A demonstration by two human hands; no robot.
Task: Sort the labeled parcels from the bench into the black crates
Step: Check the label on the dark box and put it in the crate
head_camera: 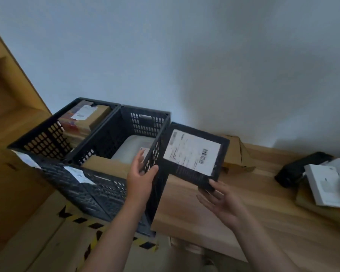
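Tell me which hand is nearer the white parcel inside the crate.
Left. The left hand grips the crate wall beside the white parcel; the right hand holds the black parcel outside.

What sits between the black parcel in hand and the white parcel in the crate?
Head view: the crate's perforated right wall, gripped by the left hand, separates black parcel from white parcel.

A pale blue-grey wall (185, 55) is seen from ten to two o'clock. Wooden shelving (6, 99) is set at nine o'clock. Black-and-yellow hazard tape (98, 230) is laid across cardboard (37, 242) at seven o'clock.
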